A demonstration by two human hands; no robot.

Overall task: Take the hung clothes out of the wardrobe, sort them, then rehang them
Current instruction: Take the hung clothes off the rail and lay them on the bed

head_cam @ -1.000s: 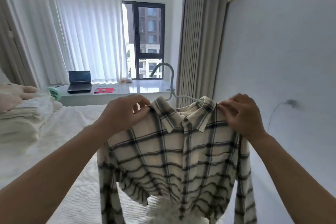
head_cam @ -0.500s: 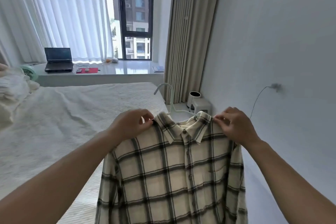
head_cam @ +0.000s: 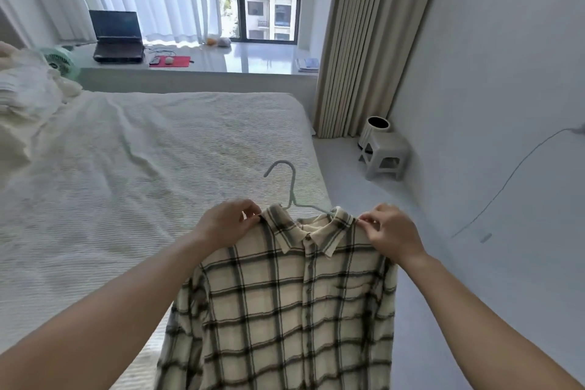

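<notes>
Now, your hands: left hand point(head_cam: 226, 225) and right hand point(head_cam: 391, 233) pinch the shoulders.
Shirt: cream black-checked button-up shirt point(head_cam: 285, 304) on pale wire hanger point(head_cam: 292, 191), over the white ribbed bed point(head_cam: 142, 168) edge; hem cut off.
Writing: none legible.

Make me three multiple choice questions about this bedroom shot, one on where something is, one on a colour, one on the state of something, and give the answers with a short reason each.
1. Where does the laptop stand?
A. On the bed
B. On the window ledge
C. On the white stool

2. What colour is the mouse pad beside the laptop?
A. Red
B. Blue
C. Yellow

3. How is the plaid shirt held?
A. Folded flat on the bed
B. Draped over one forearm
C. On a hanger, pinched at both shoulders

Answers:
1. B, it sits open on the ledge under the window, behind the bed.
2. A, the flat pad shows plain red.
3. C, the left hand and right hand each pinch a shoulder, and the hanger hook rises from the collar.
</notes>
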